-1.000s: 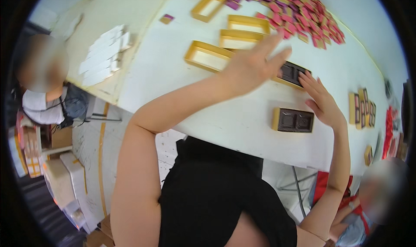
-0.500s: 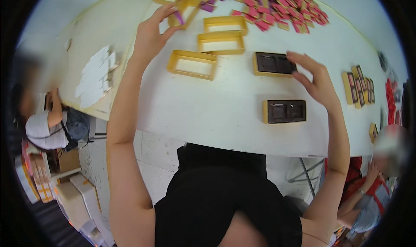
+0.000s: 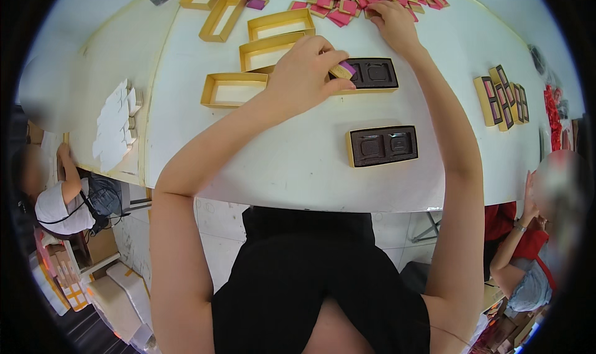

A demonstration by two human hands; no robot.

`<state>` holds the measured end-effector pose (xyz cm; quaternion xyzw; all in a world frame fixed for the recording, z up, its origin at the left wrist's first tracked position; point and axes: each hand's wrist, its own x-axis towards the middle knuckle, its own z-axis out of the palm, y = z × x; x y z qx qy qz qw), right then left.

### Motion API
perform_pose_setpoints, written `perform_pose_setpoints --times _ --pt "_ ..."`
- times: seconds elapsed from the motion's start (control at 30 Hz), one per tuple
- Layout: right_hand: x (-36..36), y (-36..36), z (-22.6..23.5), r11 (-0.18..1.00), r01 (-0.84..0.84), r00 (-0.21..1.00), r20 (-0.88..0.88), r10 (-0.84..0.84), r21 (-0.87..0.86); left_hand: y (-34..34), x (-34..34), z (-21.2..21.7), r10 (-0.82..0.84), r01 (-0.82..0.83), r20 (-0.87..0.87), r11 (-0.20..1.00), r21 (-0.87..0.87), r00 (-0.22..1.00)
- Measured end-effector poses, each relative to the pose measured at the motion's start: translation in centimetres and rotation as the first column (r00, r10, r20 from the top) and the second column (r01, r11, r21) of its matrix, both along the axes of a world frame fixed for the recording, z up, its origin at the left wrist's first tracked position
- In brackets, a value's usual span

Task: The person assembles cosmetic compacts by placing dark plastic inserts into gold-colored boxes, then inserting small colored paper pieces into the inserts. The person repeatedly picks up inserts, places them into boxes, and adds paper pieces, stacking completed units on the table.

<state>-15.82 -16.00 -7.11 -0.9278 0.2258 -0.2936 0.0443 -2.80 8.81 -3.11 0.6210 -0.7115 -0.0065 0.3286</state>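
My left hand point(image 3: 310, 74) is closed on a small purple-and-gold block point(image 3: 343, 70), which it holds over the left end of a gold box with a dark two-well tray point(image 3: 379, 72). The fingers hide part of that box's left well. Further back, my right hand point(image 3: 394, 26) reaches into the pile of small pink-topped pieces point(image 3: 340, 7). Its fingertips are at the pile, and I cannot make out whether they grip a piece. Nearer me lies a second gold box with a dark tray point(image 3: 383, 146), both wells bare.
Several gold rectangular frames point(image 3: 233, 88) stand left of my left hand. Purple pieces point(image 3: 257, 3) lie at the far left of the pile. Filled boxes point(image 3: 501, 99) sit at the right, flat white cartons point(image 3: 115, 127) at the left. Other people sit at both sides.
My left hand has moved right, carrying the purple-and-gold block from the gold frames to the farther tray box. My right hand has left that box and moved back to the pink pile.
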Motion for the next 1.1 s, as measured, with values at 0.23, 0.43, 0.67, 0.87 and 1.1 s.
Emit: perform_pose_setpoints --times 0.23,0.43,0.67,0.87,1.1 --pt "-3.0 2.0 1.9 0.992 -0.063 0.998 0.012 0.062 0.112 0.7 -1.7 0.5 0.105 -0.101 0.037 0.991 -0.092 0.994" --pt "-6.6 8.7 6.5 0.891 -0.384 0.916 -0.022 0.401 0.244 2.3 -1.7 -1.4 0.027 0.016 0.238 0.984 -0.177 0.971" --pt "-7.9 11.3 5.1 0.916 -0.39 0.918 -0.043 0.395 0.09 2.4 -2.8 -2.3 0.159 -0.044 0.528 0.973 -0.225 0.834" --pt "-9.0 12.9 4.7 0.95 -0.311 0.938 -0.161 0.306 -0.005 2.8 -3.8 -1.9 0.169 -0.088 0.556 0.982 -0.17 0.814" --pt "-8.9 13.1 5.5 0.947 -0.315 0.924 -0.247 0.291 -0.061 1.8 -3.6 -2.5 0.087 0.006 0.486 0.982 -0.188 0.87"
